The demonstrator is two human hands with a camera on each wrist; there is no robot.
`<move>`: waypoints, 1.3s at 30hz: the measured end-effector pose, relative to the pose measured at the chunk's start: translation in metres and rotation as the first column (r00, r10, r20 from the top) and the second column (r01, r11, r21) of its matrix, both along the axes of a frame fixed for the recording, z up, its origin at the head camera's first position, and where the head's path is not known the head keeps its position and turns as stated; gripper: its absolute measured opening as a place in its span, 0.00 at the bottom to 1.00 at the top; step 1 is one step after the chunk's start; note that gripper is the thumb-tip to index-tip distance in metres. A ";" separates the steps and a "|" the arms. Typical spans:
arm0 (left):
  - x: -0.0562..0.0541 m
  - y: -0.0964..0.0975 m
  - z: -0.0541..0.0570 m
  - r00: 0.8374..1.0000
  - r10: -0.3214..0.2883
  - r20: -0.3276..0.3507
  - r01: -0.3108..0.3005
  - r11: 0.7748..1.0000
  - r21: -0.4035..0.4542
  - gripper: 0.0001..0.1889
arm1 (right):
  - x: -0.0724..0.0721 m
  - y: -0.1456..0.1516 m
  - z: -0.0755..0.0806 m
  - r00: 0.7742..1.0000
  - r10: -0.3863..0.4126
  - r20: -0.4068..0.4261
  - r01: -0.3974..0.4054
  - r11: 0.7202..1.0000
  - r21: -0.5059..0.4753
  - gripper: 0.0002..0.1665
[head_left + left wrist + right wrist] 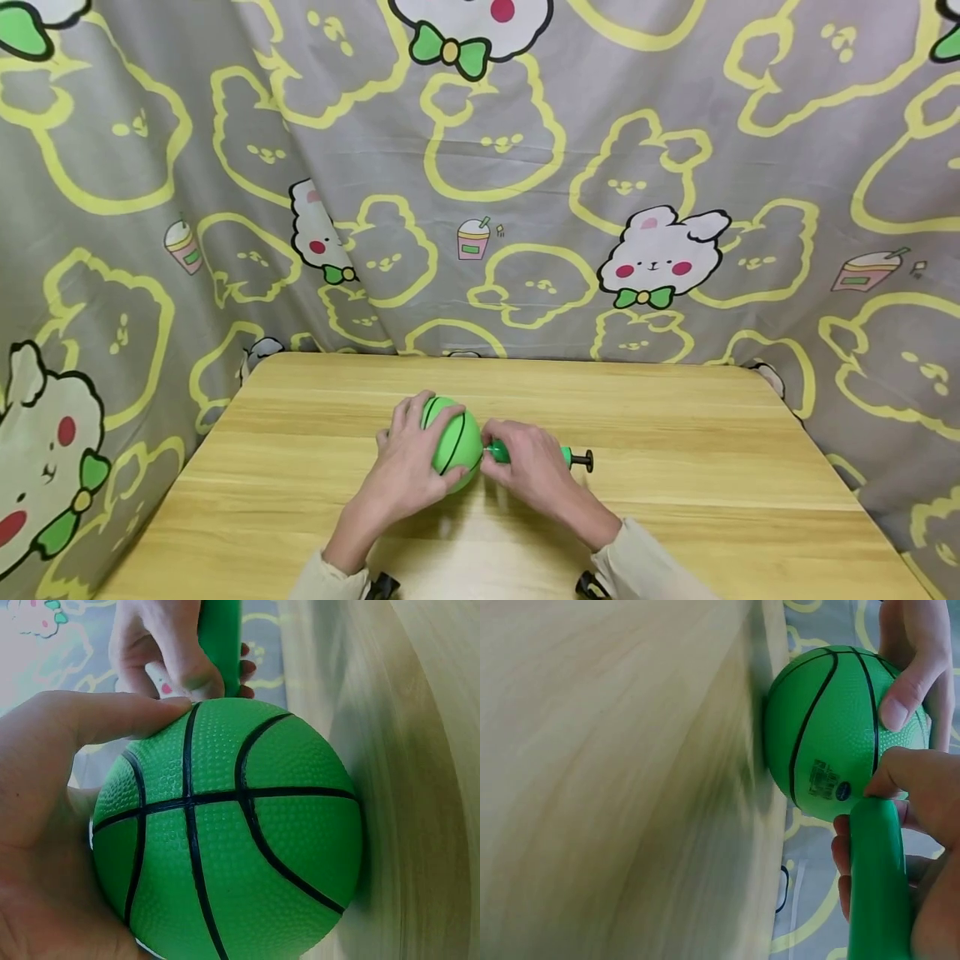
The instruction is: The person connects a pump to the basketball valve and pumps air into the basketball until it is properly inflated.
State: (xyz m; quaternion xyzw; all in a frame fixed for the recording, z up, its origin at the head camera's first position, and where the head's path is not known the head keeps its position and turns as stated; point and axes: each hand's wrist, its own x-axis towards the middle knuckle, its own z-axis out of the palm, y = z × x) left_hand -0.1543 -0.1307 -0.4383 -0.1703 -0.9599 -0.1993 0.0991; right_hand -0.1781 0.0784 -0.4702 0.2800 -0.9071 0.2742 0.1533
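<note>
A small green basketball (463,440) with black lines sits on the wooden table. My left hand (407,467) holds it from the left and top, fingers spread round its curve. In the right wrist view, a dark printed mark shows on the side of the ball (817,727). My right hand (531,463) grips a green hand pump (876,877) lying level to the right of the ball. The pump's thin tip points at the ball's right side, and the fingertips are right at that spot. A black pump handle (585,460) sticks out past the right hand.
The light wooden table (675,533) reaches back to a grey curtain (525,217) with yellow outlines and white cartoon animals. Pale sleeves with black wrist straps (382,586) show at the lower edge.
</note>
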 end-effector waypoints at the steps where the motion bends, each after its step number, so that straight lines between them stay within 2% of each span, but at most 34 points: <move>1: 0.001 -0.001 0.000 1.000 -0.001 0.000 0.001 1.000 0.001 0.40 | 0.000 0.000 -0.001 1.000 0.004 -0.017 -0.004 1.000 0.002 0.09; 15: 0.003 0.000 -0.003 1.000 0.022 -0.004 -0.022 1.000 0.004 0.40 | 0.002 0.004 -0.002 0.988 0.030 -0.154 -0.020 0.998 0.066 0.10; 26: 0.004 0.002 -0.005 1.000 0.024 -0.021 -0.024 1.000 0.000 0.39 | 0.004 0.007 -0.005 0.993 0.020 -0.114 -0.013 0.998 0.062 0.10; 39: 0.003 0.000 -0.004 1.000 0.018 -0.015 -0.018 1.000 -0.003 0.39 | 0.004 0.009 -0.005 0.990 0.007 -0.143 0.001 0.998 0.056 0.11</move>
